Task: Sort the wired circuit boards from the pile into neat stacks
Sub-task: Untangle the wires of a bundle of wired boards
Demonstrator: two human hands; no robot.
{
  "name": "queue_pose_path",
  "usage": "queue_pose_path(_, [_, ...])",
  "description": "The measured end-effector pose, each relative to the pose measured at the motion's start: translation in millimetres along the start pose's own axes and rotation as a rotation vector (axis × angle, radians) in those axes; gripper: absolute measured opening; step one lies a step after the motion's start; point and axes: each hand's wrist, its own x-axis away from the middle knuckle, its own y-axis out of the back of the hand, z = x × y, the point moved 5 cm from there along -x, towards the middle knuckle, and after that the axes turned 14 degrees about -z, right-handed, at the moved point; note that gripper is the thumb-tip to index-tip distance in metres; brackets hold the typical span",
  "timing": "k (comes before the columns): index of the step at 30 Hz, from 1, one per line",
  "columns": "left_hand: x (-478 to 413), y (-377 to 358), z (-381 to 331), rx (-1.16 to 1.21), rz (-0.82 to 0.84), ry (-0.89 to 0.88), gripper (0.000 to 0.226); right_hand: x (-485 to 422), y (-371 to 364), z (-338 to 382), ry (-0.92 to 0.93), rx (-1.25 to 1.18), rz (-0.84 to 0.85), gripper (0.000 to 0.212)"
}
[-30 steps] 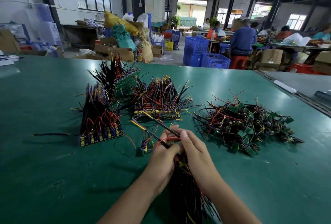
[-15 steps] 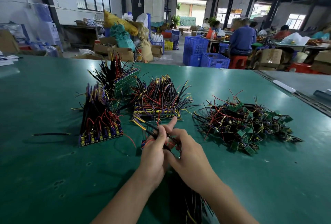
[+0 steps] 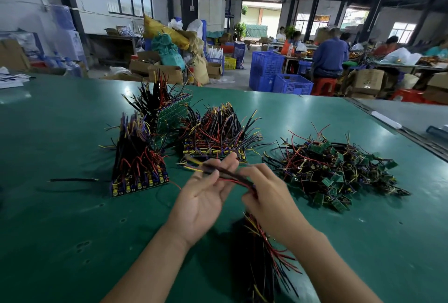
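Observation:
A loose pile of small green wired circuit boards (image 3: 337, 169) lies on the green table (image 3: 60, 230) at the right. My right hand (image 3: 269, 196) grips one wired board by its black, red and yellow wires (image 3: 218, 171), which stretch left across my left hand (image 3: 206, 196). The left hand is palm up with straight fingers under the wires. The board itself is hidden in my right hand. Three neat stacks stand ahead: a front-left stack (image 3: 138, 157), a back stack (image 3: 167, 111) and a middle stack (image 3: 215, 133). Another bundle of wired boards (image 3: 261, 256) lies between my forearms.
A single black wire (image 3: 72, 179) lies loose at the left. A white tube (image 3: 386, 119) rests at the table's right edge. Beyond the table are blue crates (image 3: 278, 77), cardboard boxes and seated people at other benches.
My left hand has let go of the wires and opened, palm up. My right hand drew back slightly to the right, and the wires now lie flatter across the left fingers.

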Motion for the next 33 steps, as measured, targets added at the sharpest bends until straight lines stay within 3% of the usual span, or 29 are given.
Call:
queue_pose_path(3, [-6.2,17.5,-11.0,-0.215,-0.149,-0.152,0.053,-5.4,20.0,-24.1,-0.095,0.062,-0.096,0.042])
queue_pose_path(6, [-5.4,41.9,-32.0,-0.875,-0.574,-0.543,0.04,-3.9,34.4,-54.9,-0.194,0.15,-0.059,0.046])
queue_pose_path(8, [-3.7,50.7,-39.4,-1.197,-0.693,-0.713,0.032,3.7,36.5,-76.9,-0.252,0.281,0.028,0.053])
queue_pose_path(11, [-12.2,62.9,-31.9,-1.558,-0.614,-0.707,0.026,20.6,30.4,-102.7,-0.316,0.474,0.181,0.062])
queue_pose_path(15, [-19.0,71.0,-13.7,-2.03,-0.435,-0.535,0.046,40.4,17.1,-123.3,-0.352,0.619,0.352,0.056])
queue_pose_path(19, [-18.0,70.9,-19.2,-1.897,-0.442,-0.553,0.036,51.4,9.5,-128.0,-0.349,0.68,0.461,0.068])
queue_pose_path(22, [-13.8,67.2,-22.8,-1.681,-0.533,-0.578,0.035,51.7,11.4,-121.2,-0.303,0.636,0.432,0.075])
queue_pose_path(25, [-11.1,64.2,-24.1,-1.408,-0.634,-0.561,0.046,43.9,19.3,-107.9,-0.261,0.56,0.255,0.072])
queue_pose_path(28, [-7.9,60.5,-17.6,-0.878,-0.712,-0.489,0.048,36.9,29.3,-92.5,-0.228,0.443,0.048,0.065])
queue_pose_path(30, [-5.3,55.3,-11.8,-0.516,-0.694,-0.452,0.041,33.8,35.1,-80.9,-0.191,0.326,-0.089,0.052])
queue_pose_path(33, [-4.0,42.2,-2.2,-0.267,-0.575,-0.368,0.033,31.2,39.6,-59.8,-0.158,0.106,-0.217,0.025])
